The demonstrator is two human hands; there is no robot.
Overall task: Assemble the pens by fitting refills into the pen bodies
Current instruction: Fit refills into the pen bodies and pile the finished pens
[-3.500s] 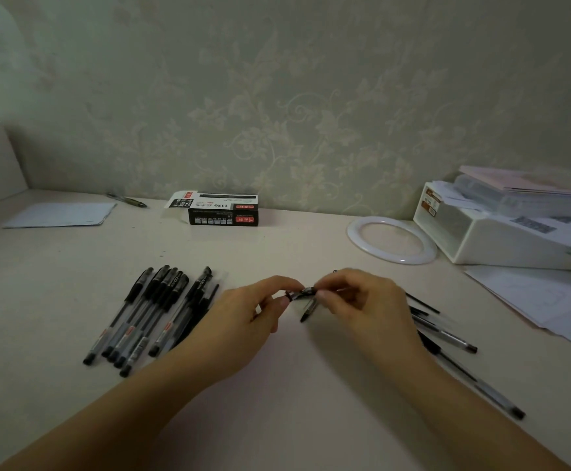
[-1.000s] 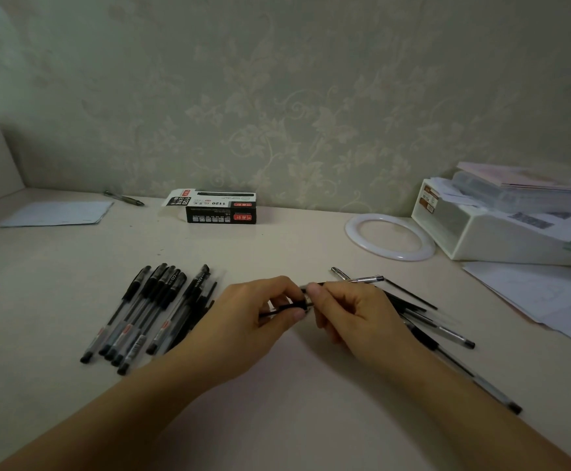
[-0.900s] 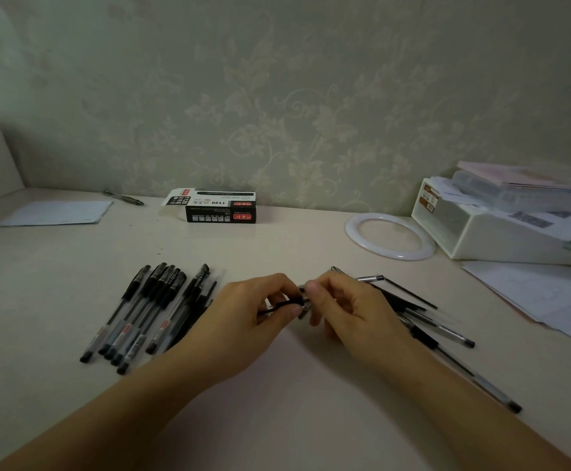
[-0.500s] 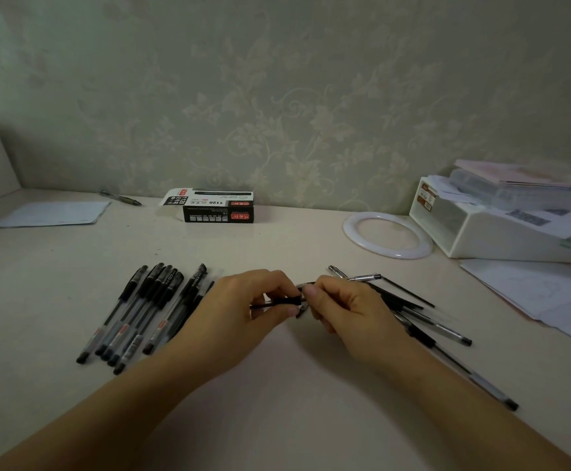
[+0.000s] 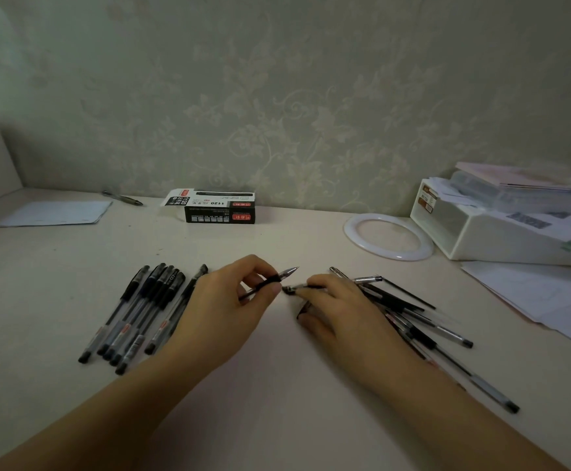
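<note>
Pen: pinched in left hand, just right of finished row, tip bared. Cap: pinched in right hand. Cap to be aligned squarely, then pressed home.

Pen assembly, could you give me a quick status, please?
Left hand grips uncapped pen. Right hand pinches small black part. Nothing between them.

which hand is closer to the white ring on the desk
Right. The right hand lies in front of the white ring, slightly to its left, pinching a small pen part. The left hand sits farther left, holding a pen.
</note>
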